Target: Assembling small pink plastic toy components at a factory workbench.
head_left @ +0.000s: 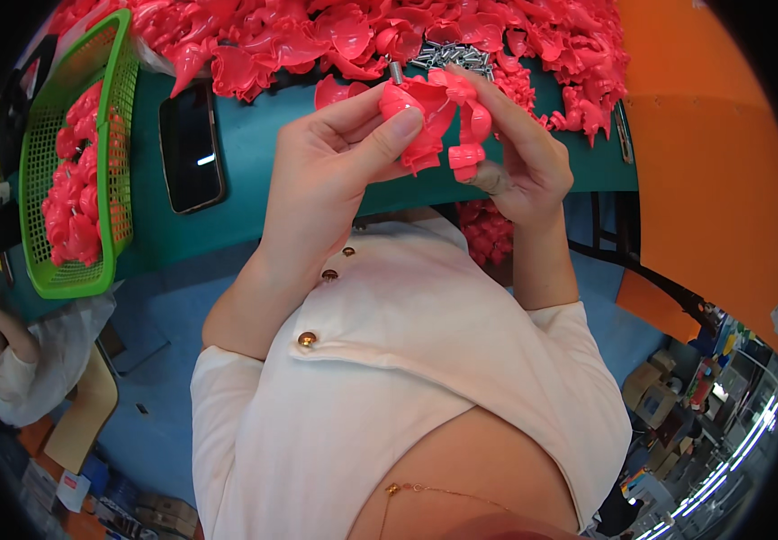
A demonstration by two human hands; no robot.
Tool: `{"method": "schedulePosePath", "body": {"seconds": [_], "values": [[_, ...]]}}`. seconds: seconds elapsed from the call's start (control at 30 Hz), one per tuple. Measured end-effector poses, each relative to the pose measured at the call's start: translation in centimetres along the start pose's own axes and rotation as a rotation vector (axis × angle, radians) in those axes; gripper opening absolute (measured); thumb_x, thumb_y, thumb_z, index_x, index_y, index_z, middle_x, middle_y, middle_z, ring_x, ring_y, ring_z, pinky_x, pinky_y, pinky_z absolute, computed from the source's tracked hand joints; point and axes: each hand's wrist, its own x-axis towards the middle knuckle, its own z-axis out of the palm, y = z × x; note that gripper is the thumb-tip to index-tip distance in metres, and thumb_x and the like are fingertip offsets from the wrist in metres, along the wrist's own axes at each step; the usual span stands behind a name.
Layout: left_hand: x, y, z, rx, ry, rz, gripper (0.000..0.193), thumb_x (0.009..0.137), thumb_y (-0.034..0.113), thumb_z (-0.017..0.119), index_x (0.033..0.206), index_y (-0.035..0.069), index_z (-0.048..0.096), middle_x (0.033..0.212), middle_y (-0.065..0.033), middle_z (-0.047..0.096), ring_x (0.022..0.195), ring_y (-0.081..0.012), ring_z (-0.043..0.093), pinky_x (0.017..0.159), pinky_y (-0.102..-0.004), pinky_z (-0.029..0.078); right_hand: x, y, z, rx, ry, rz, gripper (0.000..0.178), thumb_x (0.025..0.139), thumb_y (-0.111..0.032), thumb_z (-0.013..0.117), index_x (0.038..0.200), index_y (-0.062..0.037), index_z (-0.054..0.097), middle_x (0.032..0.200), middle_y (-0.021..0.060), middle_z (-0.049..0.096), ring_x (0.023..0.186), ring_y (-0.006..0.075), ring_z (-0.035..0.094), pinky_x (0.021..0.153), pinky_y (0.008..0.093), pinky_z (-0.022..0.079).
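My left hand (335,153) is closed on a glossy pink hollow plastic shell (420,126), its thumb pressed on the outside. A small silver metal pin (395,72) stands up at the shell's upper left, by the fingertips. In my right hand (533,171), thumb and fingers pinch a narrow, curved pink plastic piece (472,121) with a knobbed lower end. The two pink parts meet or overlap at the top; whether they are joined I cannot tell. Just behind them lies a small pile of silver metal pins (452,58) on the green table (254,153).
A large heap of pink plastic shells (344,31) covers the table's far side. At left stand a green basket (121,135) of assembled-looking pink pieces (78,189) and a dark phone (191,148). An orange surface (704,144) lies right. Another person's arm (11,333) shows far left.
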Motion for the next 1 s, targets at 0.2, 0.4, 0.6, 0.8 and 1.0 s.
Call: {"method": "schedulePosePath", "body": {"seconds": [0.2, 0.4, 0.6, 0.8, 1.0], "values": [[-0.1, -0.1, 0.0, 0.106, 0.006, 0.049, 0.034, 0.085, 0.006, 0.061, 0.115, -0.009, 0.054, 0.102, -0.0135, 0.063, 0.089, -0.0154, 0.062, 0.076, -0.0285, 0.055, 0.5, -0.3, 0.3, -0.066, -0.062, -0.015, 0.062, 0.077, -0.023, 0.067, 0.124, 0.0099, 0.045, 0.123, 0.0295, 0.049, 0.115, 0.0386, 0.05, 0.097, 0.0428, 0.04], [-0.1, -0.2, 0.0, 0.134, -0.029, 0.076, 0.035, 0.085, 0.004, 0.06, 0.117, -0.009, 0.052, 0.101, -0.0127, 0.063, 0.089, -0.0133, 0.061, 0.079, -0.0255, 0.052, 0.7, -0.4, 0.4, -0.191, -0.133, -0.052, 0.058, 0.074, -0.018, 0.069, 0.122, 0.0075, 0.048, 0.124, 0.028, 0.049, 0.116, 0.0408, 0.049, 0.097, 0.0436, 0.039], [-0.3, 0.0, 0.2, 0.188, -0.028, 0.097, 0.038, 0.086, 0.002, 0.059, 0.121, -0.009, 0.049, 0.103, -0.0125, 0.062, 0.092, -0.0127, 0.06, 0.082, -0.0253, 0.049, 1.0, -0.5, 0.4, -0.152, -0.116, -0.055, 0.056, 0.074, -0.015, 0.07, 0.122, 0.0067, 0.049, 0.123, 0.0285, 0.05, 0.115, 0.041, 0.049, 0.098, 0.0456, 0.038], [-0.6, -0.5, 0.4, 0.2, -0.014, 0.111, 0.041, 0.085, 0.0, 0.06, 0.123, -0.009, 0.048, 0.104, -0.0129, 0.062, 0.093, -0.0134, 0.059, 0.083, -0.0255, 0.049, 0.3, -1.2, 1.1, -0.046, 0.048, 0.094, 0.042, 0.076, -0.007, 0.069, 0.113, 0.0066, 0.056, 0.118, 0.0271, 0.054, 0.115, 0.0374, 0.051, 0.098, 0.0459, 0.038], [-0.6, -0.7, 0.5, 0.252, -0.032, 0.128, 0.043, 0.085, -0.002, 0.059, 0.124, -0.01, 0.045, 0.106, -0.013, 0.062, 0.094, -0.013, 0.059, 0.083, -0.0252, 0.048, -0.7, -1.2, 1.7, 0.043, 0.128, 0.137, 0.038, 0.077, -0.006, 0.069, 0.111, 0.0065, 0.057, 0.117, 0.027, 0.055, 0.114, 0.038, 0.051, 0.098, 0.0466, 0.038]]}}
